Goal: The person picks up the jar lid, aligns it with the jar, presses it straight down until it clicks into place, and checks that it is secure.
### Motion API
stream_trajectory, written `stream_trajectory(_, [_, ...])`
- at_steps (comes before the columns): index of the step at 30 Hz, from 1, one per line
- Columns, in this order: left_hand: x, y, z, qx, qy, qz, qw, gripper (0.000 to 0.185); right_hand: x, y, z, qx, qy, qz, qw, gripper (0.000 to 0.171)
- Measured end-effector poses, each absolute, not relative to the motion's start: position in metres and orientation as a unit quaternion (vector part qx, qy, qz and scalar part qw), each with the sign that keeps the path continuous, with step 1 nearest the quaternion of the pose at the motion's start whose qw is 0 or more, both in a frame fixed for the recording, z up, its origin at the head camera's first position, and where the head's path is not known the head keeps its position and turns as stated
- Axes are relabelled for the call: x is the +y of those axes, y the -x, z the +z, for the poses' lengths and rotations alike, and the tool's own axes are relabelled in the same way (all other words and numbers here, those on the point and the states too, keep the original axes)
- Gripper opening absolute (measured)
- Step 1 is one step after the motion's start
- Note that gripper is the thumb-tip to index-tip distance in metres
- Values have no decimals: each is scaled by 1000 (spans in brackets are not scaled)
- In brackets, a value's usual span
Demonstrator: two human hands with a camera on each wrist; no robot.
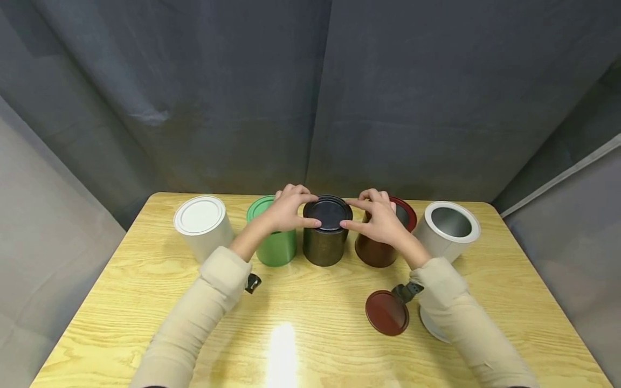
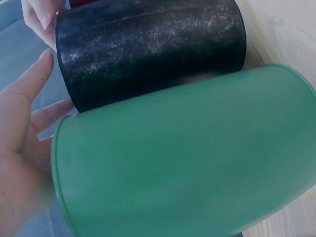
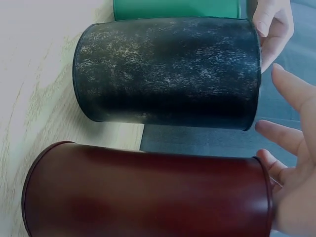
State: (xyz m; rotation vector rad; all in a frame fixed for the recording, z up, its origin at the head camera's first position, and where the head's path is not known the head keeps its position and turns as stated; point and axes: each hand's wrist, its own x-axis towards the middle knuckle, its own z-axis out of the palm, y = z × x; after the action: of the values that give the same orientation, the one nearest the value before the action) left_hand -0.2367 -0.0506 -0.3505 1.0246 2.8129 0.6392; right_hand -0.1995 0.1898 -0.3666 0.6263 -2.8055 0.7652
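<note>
1. Fingers of the left hand (image 1: 286, 211) and the right hand (image 1: 380, 221) curl round the rim of the black lid (image 1: 328, 213), thumbs and fingertips pinching its edge from both sides
2. That lid sits on top of the black can (image 1: 325, 245), which stands upright at the middle of the row on the wooden surface (image 1: 310, 318)
3. Just left of it, touching or nearly so, stands the green can (image 1: 276, 248) with its lid on; the left hand reaches over it
4. Just right stands the dark red can (image 1: 375, 250), open on top, under the right hand
5. Farther out, a lidded white can (image 1: 202, 226) is at the left end and an open white can (image 1: 448, 229) at the right end
6. Nearer the person, a red lid (image 1: 386, 312) lies flat on the surface beside the right sleeve (image 1: 461, 312), with a white lid (image 1: 429, 326) partly hidden under that sleeve
</note>
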Motion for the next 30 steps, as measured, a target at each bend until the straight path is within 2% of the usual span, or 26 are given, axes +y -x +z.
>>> stream_trajectory(21, [-56, 206, -359, 844, -408, 345, -53, 52, 204, 166, -364, -911, -248, 314, 95, 48])
stream_trajectory(30, [-55, 190, -366, 816, -433, 379, -56, 53, 208, 153, -366, -900, -278, 317, 111, 44])
